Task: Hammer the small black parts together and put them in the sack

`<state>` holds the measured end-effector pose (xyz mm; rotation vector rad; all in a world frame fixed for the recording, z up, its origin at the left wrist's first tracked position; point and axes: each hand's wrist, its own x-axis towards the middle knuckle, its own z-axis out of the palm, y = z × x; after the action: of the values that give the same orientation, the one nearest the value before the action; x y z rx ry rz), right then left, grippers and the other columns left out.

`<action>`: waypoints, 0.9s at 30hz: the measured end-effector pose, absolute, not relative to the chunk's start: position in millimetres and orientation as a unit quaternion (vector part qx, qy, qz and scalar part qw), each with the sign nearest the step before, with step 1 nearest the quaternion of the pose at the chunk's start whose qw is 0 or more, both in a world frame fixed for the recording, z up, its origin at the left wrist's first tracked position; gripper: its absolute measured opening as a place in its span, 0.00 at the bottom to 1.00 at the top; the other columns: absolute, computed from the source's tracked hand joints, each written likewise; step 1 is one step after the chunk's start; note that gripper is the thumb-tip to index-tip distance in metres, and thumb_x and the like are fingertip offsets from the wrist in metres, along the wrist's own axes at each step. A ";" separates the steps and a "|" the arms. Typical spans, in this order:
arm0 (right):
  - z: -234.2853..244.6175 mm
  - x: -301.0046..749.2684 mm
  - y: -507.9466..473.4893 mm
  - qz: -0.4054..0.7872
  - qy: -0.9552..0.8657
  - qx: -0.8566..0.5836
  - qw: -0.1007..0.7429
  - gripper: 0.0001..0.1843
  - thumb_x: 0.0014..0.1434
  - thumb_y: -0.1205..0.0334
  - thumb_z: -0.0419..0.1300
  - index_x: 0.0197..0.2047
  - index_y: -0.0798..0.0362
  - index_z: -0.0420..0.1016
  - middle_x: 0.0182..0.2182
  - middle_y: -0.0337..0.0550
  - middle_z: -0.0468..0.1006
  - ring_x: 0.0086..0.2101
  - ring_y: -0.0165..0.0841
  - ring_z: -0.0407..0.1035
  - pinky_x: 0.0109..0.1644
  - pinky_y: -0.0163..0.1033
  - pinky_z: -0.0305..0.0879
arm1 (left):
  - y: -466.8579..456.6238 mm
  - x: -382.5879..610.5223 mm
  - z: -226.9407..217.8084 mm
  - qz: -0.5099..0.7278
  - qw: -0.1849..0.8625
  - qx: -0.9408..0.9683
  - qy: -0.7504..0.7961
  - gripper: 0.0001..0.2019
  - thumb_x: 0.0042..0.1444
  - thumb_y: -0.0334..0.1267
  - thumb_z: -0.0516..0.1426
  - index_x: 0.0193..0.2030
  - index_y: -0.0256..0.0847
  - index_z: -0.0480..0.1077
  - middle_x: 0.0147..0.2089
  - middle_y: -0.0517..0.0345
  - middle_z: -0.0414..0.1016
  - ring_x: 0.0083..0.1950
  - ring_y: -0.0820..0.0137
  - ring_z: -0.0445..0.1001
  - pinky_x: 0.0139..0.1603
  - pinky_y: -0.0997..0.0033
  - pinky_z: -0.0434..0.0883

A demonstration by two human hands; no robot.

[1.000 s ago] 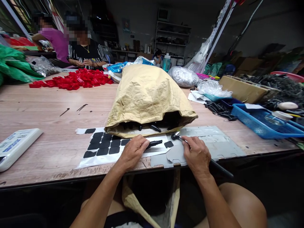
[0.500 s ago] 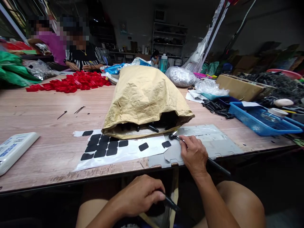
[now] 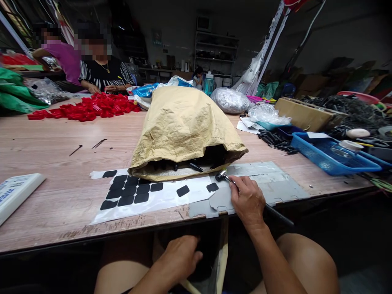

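My right hand (image 3: 247,200) is closed around a small hammer (image 3: 268,210) with a black handle and a metal neck. Its dark head (image 3: 220,175) is over the grey board, just before the mouth of a large tan paper sack (image 3: 186,126). Black rod-like parts (image 3: 195,167) show inside the sack. Below the table edge, over my lap, my left hand (image 3: 180,255) has its thumb and forefinger apart, and I see nothing in it. A white sheet (image 3: 165,200) bearing black rounded-square pads (image 3: 125,200) lies partly under the sack.
Red pieces (image 3: 88,107) are heaped at the back left, where a person (image 3: 104,75) sits. A white box (image 3: 18,192) lies at the left edge. To the right stand a blue tray (image 3: 333,157) and black parts (image 3: 277,142). Thin black pieces (image 3: 99,143) lie on the table.
The black rod-like piece in my left hand is gone from view; that hand has dropped slightly and its fingers have parted. My right hand still grips the hammer; the view has shifted slightly.
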<state>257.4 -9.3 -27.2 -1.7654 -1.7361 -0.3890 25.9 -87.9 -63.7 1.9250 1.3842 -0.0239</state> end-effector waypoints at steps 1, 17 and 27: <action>-27.0 257.3 -9.4 -0.148 -0.658 -0.670 0.311 0.12 0.63 0.63 0.59 0.49 0.45 0.79 0.37 0.41 0.76 0.39 0.35 0.64 0.42 0.40 0.53 | -86.2 24.4 -41.6 0.003 0.393 0.781 0.486 0.16 0.56 0.45 0.59 0.50 0.49 0.78 0.42 0.53 0.83 0.47 0.56 0.79 0.46 0.64 0.72; -28.3 256.4 -9.2 -0.143 -0.652 -0.679 0.306 0.11 0.65 0.62 0.59 0.49 0.43 0.78 0.38 0.39 0.77 0.39 0.35 0.64 0.43 0.40 0.54 | 75.5 19.1 12.0 0.143 -0.021 0.819 0.556 0.16 0.60 0.35 0.58 0.56 0.45 0.74 0.48 0.51 0.73 0.53 0.59 0.71 0.50 0.64 0.70; -27.4 257.6 -8.6 -0.145 -0.657 -0.671 0.311 0.12 0.64 0.63 0.58 0.49 0.45 0.78 0.38 0.41 0.76 0.39 0.35 0.64 0.42 0.40 0.54 | 70.0 16.1 19.3 0.148 -0.019 0.831 0.535 0.06 0.59 0.37 0.61 0.43 0.41 0.74 0.45 0.51 0.78 0.50 0.56 0.69 0.48 0.58 0.64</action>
<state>257.6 -8.6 -27.4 -1.7718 -1.7359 -0.3836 16.1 70.0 19.3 2.6437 1.7013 0.4720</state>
